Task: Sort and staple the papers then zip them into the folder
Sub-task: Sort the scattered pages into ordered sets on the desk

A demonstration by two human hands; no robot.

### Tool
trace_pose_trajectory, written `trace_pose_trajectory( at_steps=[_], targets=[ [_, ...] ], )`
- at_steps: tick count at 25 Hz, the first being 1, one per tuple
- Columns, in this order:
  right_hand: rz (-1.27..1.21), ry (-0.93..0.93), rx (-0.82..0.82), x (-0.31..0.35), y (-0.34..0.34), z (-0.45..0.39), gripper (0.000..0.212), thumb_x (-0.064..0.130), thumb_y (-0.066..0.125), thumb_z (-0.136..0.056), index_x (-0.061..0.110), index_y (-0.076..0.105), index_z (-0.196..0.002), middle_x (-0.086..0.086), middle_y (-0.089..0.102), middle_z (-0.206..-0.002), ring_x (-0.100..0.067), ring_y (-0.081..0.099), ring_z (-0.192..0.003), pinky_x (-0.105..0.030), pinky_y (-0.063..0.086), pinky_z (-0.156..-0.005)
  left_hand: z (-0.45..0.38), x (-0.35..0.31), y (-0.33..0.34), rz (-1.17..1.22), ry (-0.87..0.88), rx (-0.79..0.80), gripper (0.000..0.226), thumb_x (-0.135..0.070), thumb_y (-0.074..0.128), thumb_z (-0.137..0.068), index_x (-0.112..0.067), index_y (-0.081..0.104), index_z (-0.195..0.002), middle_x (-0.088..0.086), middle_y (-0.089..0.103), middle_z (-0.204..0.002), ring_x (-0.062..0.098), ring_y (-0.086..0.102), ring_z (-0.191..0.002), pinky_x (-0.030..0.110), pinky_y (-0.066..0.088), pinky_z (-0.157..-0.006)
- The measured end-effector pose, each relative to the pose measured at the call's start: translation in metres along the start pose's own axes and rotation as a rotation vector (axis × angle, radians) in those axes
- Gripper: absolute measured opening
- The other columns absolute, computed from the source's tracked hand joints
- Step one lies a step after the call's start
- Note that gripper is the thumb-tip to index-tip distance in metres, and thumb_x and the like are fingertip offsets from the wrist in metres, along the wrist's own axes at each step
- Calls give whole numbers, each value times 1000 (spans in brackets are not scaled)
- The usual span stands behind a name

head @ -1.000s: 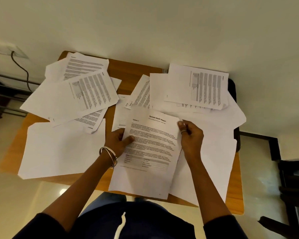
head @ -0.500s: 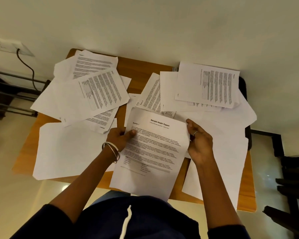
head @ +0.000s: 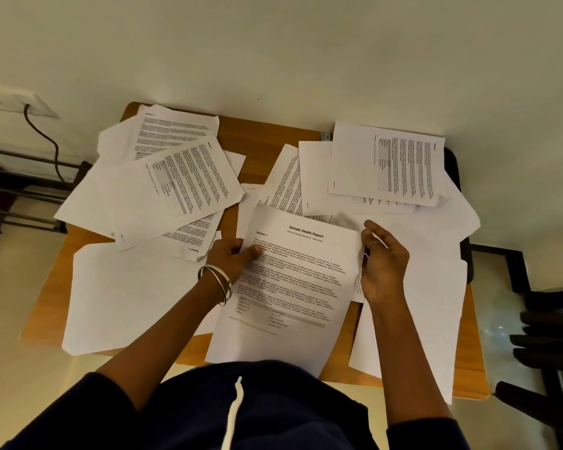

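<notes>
1. Hands first: left hand grips the left edge of the printed report, thumb flat on top of the page, other fingers underneath.
2. Right hand pinches the report's right edge, fingers curled round it, w/ a ring on one finger. A 2nd sheet edge shows just under that hand, so prob. more than one page in the grip; can't tell how many.
3. Report sits front-centre of the wooden table, title "Sample Health Report" readable, bottom edge hanging over the near table edge toward the person's dark top.
4. Left pile: several printed sheets overlapping at angles, far-left of table, some sticking out past the edge.
5. Blank sheet lies near-left, beside the left wrist w/ its bangles.
6. Right pile: printed sheets stacked far-right, top one turned sideways; more blank pages spread below and right of the right hand.
7. Wall socket w/ a dark cable at far left; dark chair on the right.
</notes>
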State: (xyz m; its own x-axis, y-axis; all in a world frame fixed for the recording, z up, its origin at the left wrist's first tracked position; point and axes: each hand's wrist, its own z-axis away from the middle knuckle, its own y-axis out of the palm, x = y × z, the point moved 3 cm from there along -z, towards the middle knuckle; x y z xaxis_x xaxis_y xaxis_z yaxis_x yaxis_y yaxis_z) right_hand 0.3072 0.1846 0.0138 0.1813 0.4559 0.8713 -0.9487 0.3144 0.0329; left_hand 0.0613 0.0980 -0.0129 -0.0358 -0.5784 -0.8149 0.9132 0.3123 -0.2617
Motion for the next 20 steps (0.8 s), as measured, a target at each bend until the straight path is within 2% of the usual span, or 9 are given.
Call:
trace_pose_trajectory(
  at_steps=[3,5,9,11,13,14,16,18,20],
  targets=[
    [-67,52,12,3,8,-2,27,0,63,-87,8,69,-112,-9,69,-99,-19,65,-75,-29,58,-65,-2,4,-3,24,-29,-32,19,-28,70,-80,-10,67,-87,1,64,-80,21,57,-73,30,44,-70],
    [-108,95,48,3,13,-1,28,1,62,-89,9,68,-115,-5,68,-102,-17,64,-74,-25,54,-57,-3,7,-3,24,-37,-67,20,-29,70,-80,-11,67,-86,4,65,-82,24,59,-75,30,46,-70],
    [-72,42,72,-1,15,-4,30,4,59,-92,16,68,-118,-3,66,-115,-23,66,-90,-35,58,-72,-2,5,0,-34,-24,-124,20,-31,70,-79,-12,67,-85,0,63,-76,16,56,-66,20,41,-57],
    [16,33,100,-1,15,-6,30,10,61,-92,19,66,-120,0,69,-103,-26,66,-95,-43,57,-84,-1,11,2,15,-68,-160,19,-30,71,-79,-12,66,-85,-2,62,-75,16,56,-66,20,41,-56],
    [115,-6,92,-2,13,-5,28,12,65,-90,21,67,-116,6,67,-86,-26,66,-92,-45,55,-89,-1,16,3,54,-108,-186,18,-30,73,-77,-13,66,-81,0,64,-76,23,59,-72,23,45,-60],
    [126,-26,71,-1,11,-5,27,10,66,-89,21,68,-114,7,66,-83,-25,65,-89,-45,55,-89,-1,16,5,49,-118,-186,16,-31,73,-77,-16,66,-77,2,65,-77,26,61,-74,27,49,-64],
    [59,-3,52,-2,8,-7,34,6,66,-87,25,66,-115,-2,68,-99,-26,66,-92,-44,58,-82,-3,14,8,22,-119,-180,16,-32,74,-76,-20,64,-73,6,68,-81,30,63,-78,37,54,-73],
    [-26,73,83,-3,5,-11,43,5,64,-88,25,60,-125,-8,64,-113,-22,66,-85,-35,58,-67,-3,11,10,29,-124,-169,17,-33,74,-76,-17,67,-77,9,69,-86,31,64,-81,42,55,-79],
    [-66,114,106,-2,3,-13,43,2,62,-88,20,59,-127,-11,63,-111,-19,64,-77,-28,54,-58,-1,8,12,43,-148,-158,20,-34,74,-75,-16,69,-84,8,70,-87,30,65,-83,42,55,-80]
  ],
)
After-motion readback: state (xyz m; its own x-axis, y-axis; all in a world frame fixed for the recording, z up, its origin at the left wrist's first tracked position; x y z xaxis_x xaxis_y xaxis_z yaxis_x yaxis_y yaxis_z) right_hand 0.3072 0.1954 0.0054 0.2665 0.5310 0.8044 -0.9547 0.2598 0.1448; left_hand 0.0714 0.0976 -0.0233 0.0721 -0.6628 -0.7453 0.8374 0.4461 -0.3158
